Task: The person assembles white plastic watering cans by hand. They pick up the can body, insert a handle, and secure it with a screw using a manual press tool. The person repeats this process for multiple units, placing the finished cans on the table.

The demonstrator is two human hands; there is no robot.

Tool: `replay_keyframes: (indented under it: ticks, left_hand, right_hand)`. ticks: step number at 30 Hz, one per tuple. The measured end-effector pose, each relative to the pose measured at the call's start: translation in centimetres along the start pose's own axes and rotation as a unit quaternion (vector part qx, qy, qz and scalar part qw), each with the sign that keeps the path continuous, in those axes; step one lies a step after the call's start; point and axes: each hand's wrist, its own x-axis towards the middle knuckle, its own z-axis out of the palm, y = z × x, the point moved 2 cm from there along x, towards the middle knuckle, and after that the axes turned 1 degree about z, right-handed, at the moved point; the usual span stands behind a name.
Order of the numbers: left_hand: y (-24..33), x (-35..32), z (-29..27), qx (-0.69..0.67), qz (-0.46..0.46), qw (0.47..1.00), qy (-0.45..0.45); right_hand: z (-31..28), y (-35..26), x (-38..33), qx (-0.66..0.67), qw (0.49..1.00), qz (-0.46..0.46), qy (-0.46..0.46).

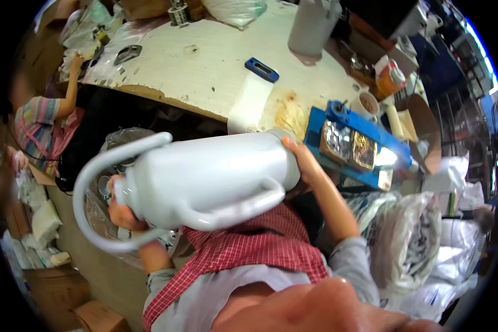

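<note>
A large white thermos jug (216,169) lies sideways in front of my body, with its narrow neck to the left and its base to the right. My left hand (124,213) is closed around the neck end, inside the loop of the big curved carrying handle (86,188). At the base end, my right hand (301,160) grips the jug; part of its fingers is hidden behind the base. A second, smaller handle (232,213) sticks out along the jug's near side.
Beyond the jug stands a worn white table (193,72) with a blue tool (262,69), a white sheet and another pale jug (314,27). At right are a blue press-like device (365,133), a cup (365,103) and plastic bags (409,238). A co-worker (44,122) sits at far left.
</note>
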Motion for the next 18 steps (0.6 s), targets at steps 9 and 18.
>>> replay_keyframes:
  ticks: [9, 18]
  left_hand:
    - [1.8, 5.6, 0.9, -0.012, 0.099, 0.972, -0.212]
    - [-8.2, 9.5, 7.1, -0.203, -0.046, 0.905, -0.372]
  right_hand:
    - [2.2, 9.8, 3.4, 0.014, 0.959, 0.256, -0.118]
    - [1.9, 2.0, 11.9, -0.477, 0.724, -0.479, 0.137]
